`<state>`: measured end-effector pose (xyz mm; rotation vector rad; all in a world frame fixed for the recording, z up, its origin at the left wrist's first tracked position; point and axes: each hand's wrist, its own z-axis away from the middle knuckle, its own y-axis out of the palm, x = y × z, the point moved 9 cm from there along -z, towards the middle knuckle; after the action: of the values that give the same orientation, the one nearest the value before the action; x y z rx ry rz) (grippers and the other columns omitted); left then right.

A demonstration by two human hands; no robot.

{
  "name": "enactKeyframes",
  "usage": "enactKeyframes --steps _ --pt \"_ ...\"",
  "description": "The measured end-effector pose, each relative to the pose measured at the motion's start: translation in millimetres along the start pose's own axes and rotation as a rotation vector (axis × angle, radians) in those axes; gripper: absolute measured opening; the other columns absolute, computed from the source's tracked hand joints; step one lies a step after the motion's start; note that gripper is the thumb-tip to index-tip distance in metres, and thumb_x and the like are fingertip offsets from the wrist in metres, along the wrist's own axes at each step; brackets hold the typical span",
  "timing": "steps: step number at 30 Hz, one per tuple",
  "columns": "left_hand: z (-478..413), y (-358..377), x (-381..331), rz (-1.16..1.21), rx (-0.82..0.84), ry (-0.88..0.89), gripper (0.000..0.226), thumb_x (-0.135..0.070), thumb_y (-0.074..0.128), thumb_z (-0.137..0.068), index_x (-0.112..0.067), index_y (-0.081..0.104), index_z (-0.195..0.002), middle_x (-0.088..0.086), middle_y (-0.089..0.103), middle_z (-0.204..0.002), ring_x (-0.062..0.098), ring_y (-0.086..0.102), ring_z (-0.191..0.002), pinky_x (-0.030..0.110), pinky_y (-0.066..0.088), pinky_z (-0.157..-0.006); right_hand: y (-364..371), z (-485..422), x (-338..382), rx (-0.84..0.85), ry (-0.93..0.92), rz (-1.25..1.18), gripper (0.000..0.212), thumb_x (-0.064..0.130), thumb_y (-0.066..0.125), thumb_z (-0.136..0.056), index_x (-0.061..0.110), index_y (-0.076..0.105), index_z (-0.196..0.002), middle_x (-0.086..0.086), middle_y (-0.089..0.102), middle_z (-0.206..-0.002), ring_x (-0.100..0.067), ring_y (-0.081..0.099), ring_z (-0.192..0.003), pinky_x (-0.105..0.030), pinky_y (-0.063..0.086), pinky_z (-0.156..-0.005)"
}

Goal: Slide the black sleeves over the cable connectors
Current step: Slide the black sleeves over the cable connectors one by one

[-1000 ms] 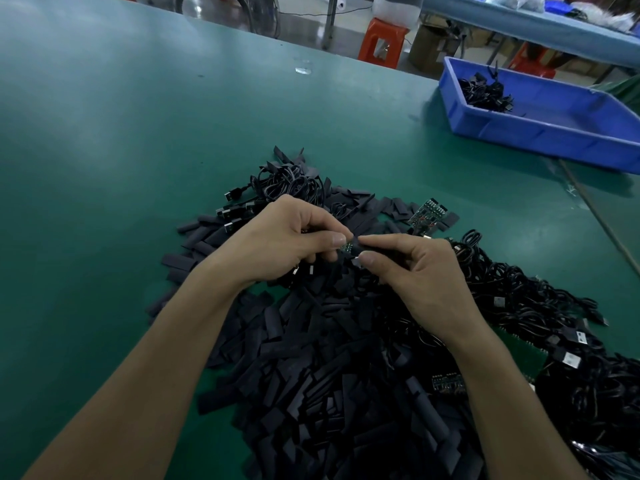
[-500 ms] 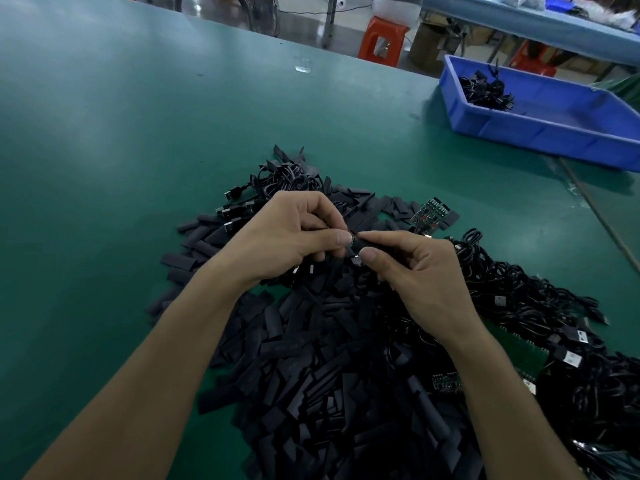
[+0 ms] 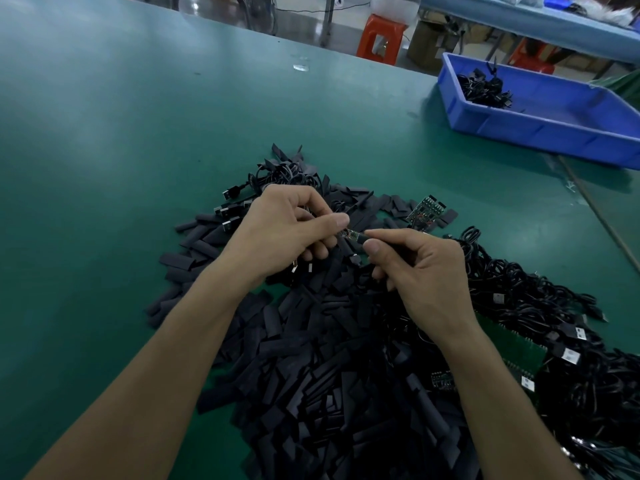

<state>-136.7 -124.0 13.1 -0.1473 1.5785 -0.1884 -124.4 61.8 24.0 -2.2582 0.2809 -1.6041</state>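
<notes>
Above a large heap of flat black sleeves (image 3: 322, 368), my left hand (image 3: 284, 230) pinches the small green circuit-board connector (image 3: 348, 233) of a cable between thumb and forefinger. My right hand (image 3: 419, 268) pinches a black sleeve (image 3: 361, 238) by thumb and forefinger, its open end partly over the connector's right end. The two hands nearly meet at the fingertips. More cables with USB plugs (image 3: 228, 213) lie just left of my left hand.
A tangle of black cables (image 3: 540, 306) lies along the right of the green table (image 3: 121, 150). A bare circuit board (image 3: 425, 209) sits behind the hands. A blue bin (image 3: 554, 126) holding a few cables stands at the back right. Orange stools stand beyond the table.
The hands have drawn slightly apart, so a short stretch of the green connector board now shows between the fingertips. Both hands stay over the same spot of the heap.
</notes>
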Motion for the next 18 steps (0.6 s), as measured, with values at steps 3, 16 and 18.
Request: enactKeyframes --steps 3,16,18 --pt "-0.1 5.2 2.6 0.062 0.058 -0.028 0.016 -0.017 0.075 -0.09 -0.008 0.065 -0.081 0.008 0.075 -0.07 0.014 0.069 -0.057 0.019 0.053 -0.052 2.7 0.2 -0.3 0.029 0.002 0.002 0.023 0.022 0.077 -0.085 0.025 0.075 -0.108 0.011 0.073 -0.076 -0.004 0.066 -0.06 -0.012 0.049 -0.059" --pt "2.7 9.8 8.5 0.089 0.127 -0.137 0.014 -0.014 0.071 -0.092 -0.002 0.069 -0.085 0.014 0.075 -0.073 0.018 0.07 -0.06 0.024 0.058 -0.055 0.5 5.4 6.7 -0.073 -0.087 0.028 0.016 0.022 0.072 -0.089 0.019 0.076 -0.104 0.015 0.067 -0.07 -0.003 0.061 -0.053 -0.01 0.044 -0.057" --pt "2.5 8.3 12.9 0.014 0.123 -0.162 0.025 -0.023 0.072 -0.092 -0.003 0.072 -0.078 0.013 0.074 -0.07 0.017 0.068 -0.057 0.022 0.053 -0.05 1.6 5.6 6.5 -0.074 -0.084 0.018 0.015 0.02 0.073 -0.089 0.02 0.076 -0.104 0.012 0.069 -0.071 -0.004 0.062 -0.053 -0.012 0.046 -0.055"
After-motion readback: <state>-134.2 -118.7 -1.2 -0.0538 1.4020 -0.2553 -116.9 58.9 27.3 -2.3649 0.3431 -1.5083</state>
